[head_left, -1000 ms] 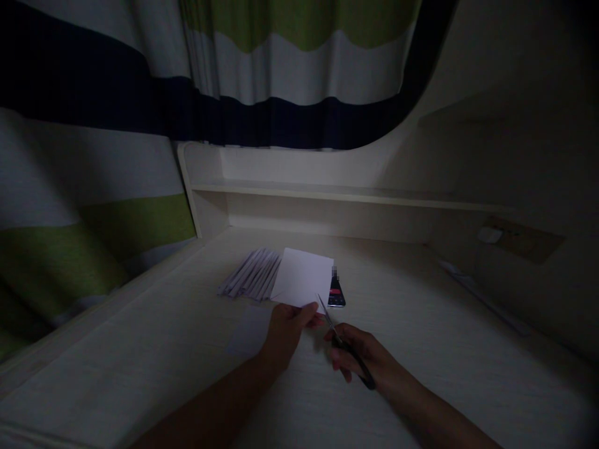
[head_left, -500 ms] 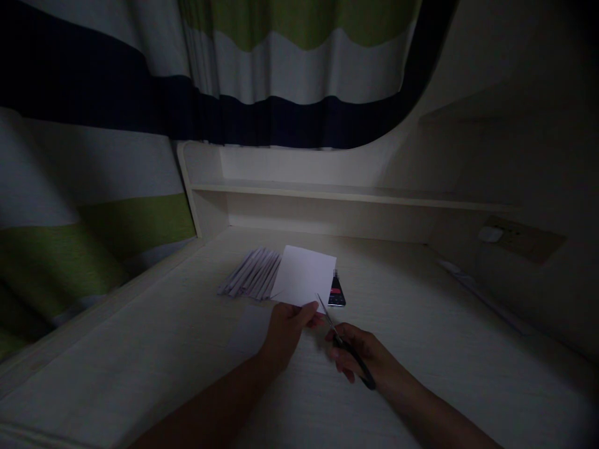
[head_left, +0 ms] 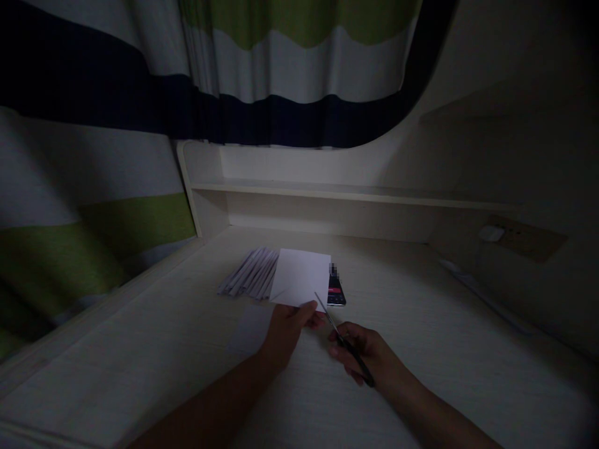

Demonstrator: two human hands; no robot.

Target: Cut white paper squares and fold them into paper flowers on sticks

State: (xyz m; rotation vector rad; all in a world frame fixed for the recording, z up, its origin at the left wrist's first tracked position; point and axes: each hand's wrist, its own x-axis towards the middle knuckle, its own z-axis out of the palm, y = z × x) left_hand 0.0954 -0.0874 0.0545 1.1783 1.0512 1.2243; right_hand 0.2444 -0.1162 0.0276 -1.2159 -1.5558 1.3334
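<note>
A square white sheet of paper (head_left: pixel 301 274) is pinched at its near edge by my left hand (head_left: pixel 287 330), thumb on top. Near the sheet's lower left corner runs a short slanted line, perhaps a cut. My right hand (head_left: pixel 362 352) grips a pair of scissors (head_left: pixel 344 342) with black handles. Their blades reach over the lower right part of the sheet, beside my left thumb. Behind the sheet to the right lies a phone (head_left: pixel 336 295), partly hidden. On the left a row of folded papers (head_left: pixel 250 273) overlaps on the desk.
Another flat white sheet (head_left: pixel 248 329) lies on the pale desk (head_left: pixel 154 349) by my left wrist. A low shelf (head_left: pixel 327 190) runs along the back below a striped curtain (head_left: pixel 299 75). A socket panel (head_left: pixel 528 239) with a white plug (head_left: pixel 491 234) is on the right wall.
The held sheet has shifted slightly left and turned a little, showing more of the phone. The scissors have moved slightly with it, and their blades look closer together.
</note>
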